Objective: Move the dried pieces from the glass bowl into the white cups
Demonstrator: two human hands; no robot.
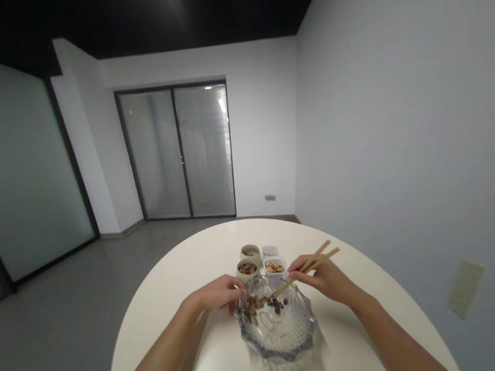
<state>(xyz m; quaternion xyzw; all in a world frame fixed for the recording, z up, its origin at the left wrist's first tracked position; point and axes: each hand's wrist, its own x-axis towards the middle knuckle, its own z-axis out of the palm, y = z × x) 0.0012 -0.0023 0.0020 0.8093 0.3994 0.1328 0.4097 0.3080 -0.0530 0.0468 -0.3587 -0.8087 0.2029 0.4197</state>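
The small dark and brown bits in the scalloped clear glass bowl [277, 331] are too small to identify; the right hand [323, 277] pinches a pair of wooden chopsticks [310, 266], tips over the bowl; the left hand [220, 291] grips the bowl's far-left rim; four small cups [249, 251] stand just behind.

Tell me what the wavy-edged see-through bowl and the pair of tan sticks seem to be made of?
The wavy-edged see-through bowl looks like pressed glass, perhaps clear plastic: transparent, glossy, with a moulded pattern and scalloped rim. The pair of tan sticks, held in the right hand, look like wood or bamboo: matt and pale brown. The left hand touches the bowl's rim.
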